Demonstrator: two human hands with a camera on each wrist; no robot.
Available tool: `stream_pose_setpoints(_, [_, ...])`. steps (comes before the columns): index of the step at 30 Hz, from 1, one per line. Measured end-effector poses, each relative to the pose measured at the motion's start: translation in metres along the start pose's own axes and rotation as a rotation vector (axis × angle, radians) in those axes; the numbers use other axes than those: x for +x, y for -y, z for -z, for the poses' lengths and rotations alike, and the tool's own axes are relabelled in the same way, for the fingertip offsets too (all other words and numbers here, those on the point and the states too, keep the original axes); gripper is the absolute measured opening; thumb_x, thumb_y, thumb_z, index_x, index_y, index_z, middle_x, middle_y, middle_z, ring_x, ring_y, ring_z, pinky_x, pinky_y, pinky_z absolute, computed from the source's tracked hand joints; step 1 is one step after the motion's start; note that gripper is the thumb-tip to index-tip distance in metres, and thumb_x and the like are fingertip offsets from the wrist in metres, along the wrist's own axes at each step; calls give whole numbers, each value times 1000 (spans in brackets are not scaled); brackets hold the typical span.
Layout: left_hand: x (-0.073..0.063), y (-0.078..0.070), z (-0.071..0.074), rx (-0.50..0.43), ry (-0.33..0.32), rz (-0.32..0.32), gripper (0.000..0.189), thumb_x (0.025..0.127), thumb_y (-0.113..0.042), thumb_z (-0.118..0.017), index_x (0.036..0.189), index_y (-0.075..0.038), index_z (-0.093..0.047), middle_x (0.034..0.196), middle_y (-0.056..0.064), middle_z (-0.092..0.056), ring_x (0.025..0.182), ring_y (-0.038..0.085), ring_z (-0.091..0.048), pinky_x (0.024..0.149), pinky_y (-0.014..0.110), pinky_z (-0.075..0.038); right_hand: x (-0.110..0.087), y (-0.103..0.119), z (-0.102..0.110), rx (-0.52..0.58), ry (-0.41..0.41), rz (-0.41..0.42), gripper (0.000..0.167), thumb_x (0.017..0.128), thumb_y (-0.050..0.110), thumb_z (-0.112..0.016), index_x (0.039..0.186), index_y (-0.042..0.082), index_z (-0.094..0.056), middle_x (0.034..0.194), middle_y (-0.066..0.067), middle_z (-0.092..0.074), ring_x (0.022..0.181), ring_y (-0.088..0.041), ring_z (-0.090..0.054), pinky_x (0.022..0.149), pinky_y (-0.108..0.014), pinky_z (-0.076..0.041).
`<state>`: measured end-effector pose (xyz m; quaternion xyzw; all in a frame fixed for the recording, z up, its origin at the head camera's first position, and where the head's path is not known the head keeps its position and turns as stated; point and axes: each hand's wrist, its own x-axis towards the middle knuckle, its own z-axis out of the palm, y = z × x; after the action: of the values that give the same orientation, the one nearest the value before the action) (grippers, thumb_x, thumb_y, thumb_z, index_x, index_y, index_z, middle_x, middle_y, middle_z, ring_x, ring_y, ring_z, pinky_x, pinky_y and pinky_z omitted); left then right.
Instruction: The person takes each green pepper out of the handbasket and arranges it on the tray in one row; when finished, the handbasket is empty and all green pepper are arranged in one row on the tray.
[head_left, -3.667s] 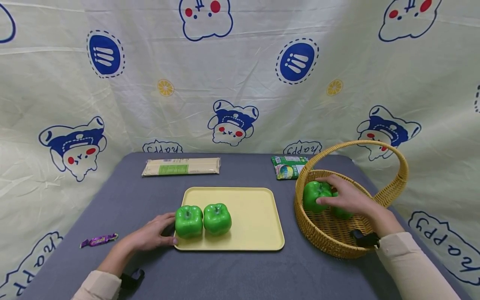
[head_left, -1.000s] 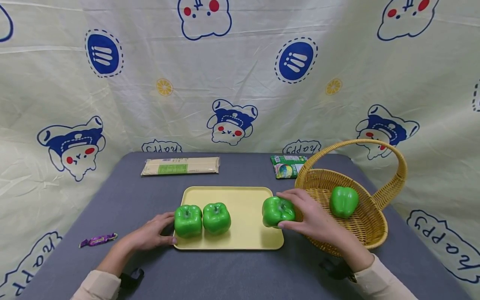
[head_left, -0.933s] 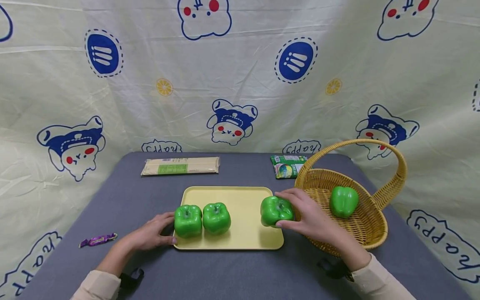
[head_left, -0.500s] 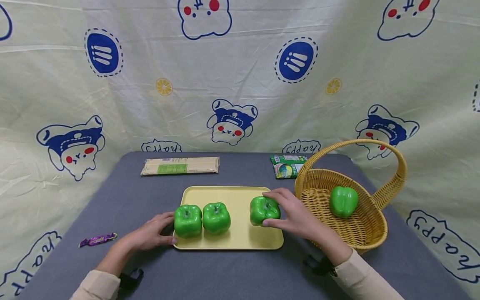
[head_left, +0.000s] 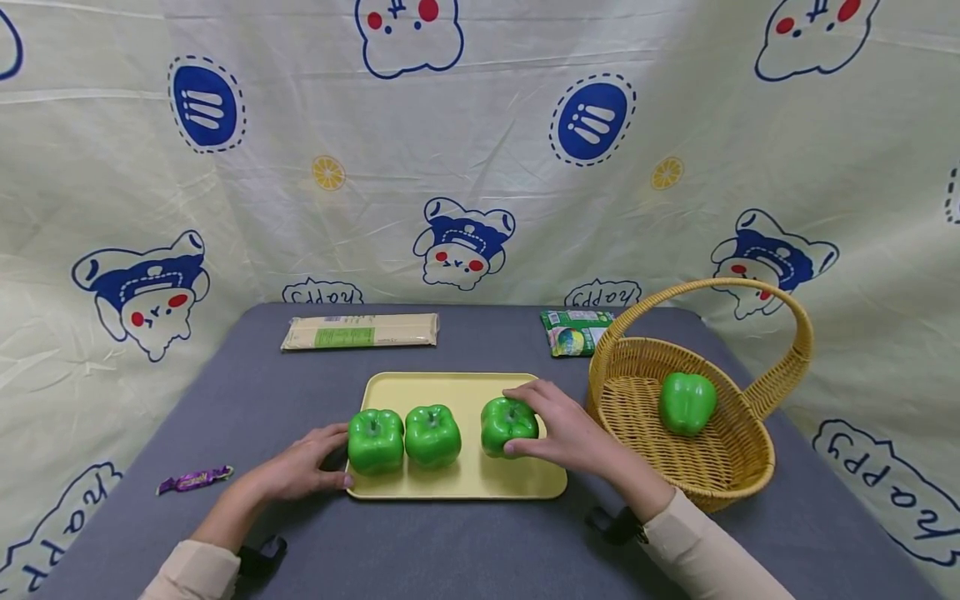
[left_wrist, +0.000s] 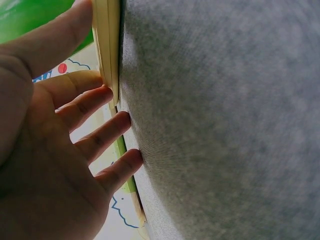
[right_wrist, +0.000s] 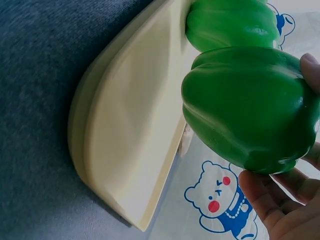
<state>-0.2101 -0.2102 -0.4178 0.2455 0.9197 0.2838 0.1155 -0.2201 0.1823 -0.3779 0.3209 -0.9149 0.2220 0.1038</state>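
My right hand (head_left: 564,427) grips a green bell pepper (head_left: 507,427) by its sides, over the right half of the yellow tray (head_left: 465,392). In the right wrist view that held pepper (right_wrist: 250,107) shows a gap above the tray floor (right_wrist: 135,110). Two more green bell peppers, one at the left end (head_left: 375,443) and one beside it (head_left: 432,437), sit upright on the tray. At the tray's left edge rests my left hand (head_left: 296,468); in the left wrist view its spread fingers (left_wrist: 100,140) touch the table and the tray rim (left_wrist: 106,45).
To the right stands a wicker basket (head_left: 637,408) with a tall handle, holding one green bell pepper (head_left: 687,403). A beige packet with a green label (head_left: 360,332) and a green packet (head_left: 576,335) lie at the back. A purple-wrapped candy (head_left: 195,481) lies at left.
My right hand has taken a bell pepper out of the basket and carried it left over the tray, lowering it slightly in the last half second. The left hand has stayed put.
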Motion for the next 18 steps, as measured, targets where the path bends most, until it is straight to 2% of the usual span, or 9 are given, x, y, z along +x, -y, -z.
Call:
stream_pose_setpoints(12, [-1, -3, -1, 4, -19, 12, 74, 81, -36, -71, 138, 3, -44, 143, 23, -40, 131, 46, -35, 102, 65, -29, 10, 4, -8, -1, 52, -18, 67, 75, 50, -74, 129, 15, -55, 121, -4, -56, 107, -17, -54, 85, -39, -47])
stream_pose_setpoints(18, [-1, -2, -1, -2, -13, 10, 73, 82, -36, -71, 138, 2, -43, 144, 23, -39, 131, 47, -34, 102, 65, -28, 14, 6, -12, -5, 76, -32, 68, 76, 50, -73, 130, 15, -55, 121, -5, -56, 105, -17, -54, 83, -37, -47])
